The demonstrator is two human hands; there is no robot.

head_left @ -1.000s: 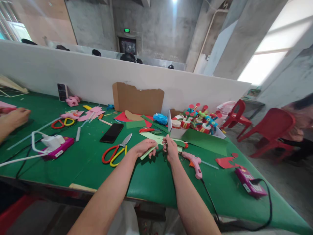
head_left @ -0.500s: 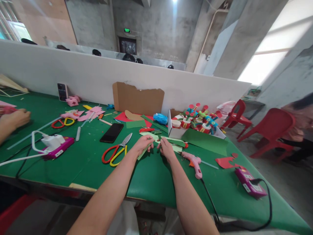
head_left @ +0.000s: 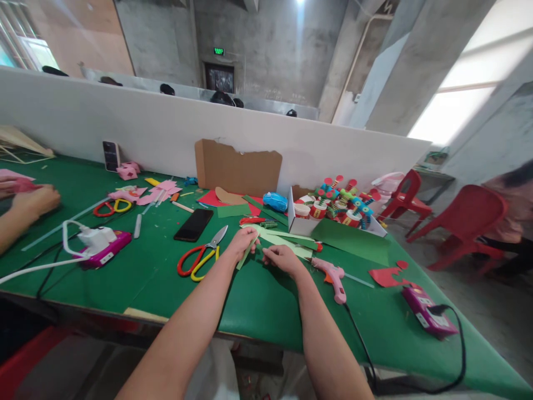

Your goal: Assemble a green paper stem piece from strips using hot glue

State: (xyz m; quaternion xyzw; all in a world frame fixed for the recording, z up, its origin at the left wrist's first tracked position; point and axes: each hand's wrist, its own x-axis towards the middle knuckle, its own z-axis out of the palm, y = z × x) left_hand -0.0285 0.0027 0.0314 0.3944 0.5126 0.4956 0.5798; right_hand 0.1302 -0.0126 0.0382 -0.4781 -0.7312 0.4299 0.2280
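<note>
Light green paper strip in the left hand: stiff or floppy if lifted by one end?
Probably light and semi-stiff: the thin light green paper strip juts straight from the left hand. Being flat, it likely won't roll on the green table, but may crease easily.

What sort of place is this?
Probably a handicraft workshop in a bare concrete hall: a long green table holds scissors, a pink glue gun and a white box of colourful figures, and the left hand holds a green paper strip.
</note>
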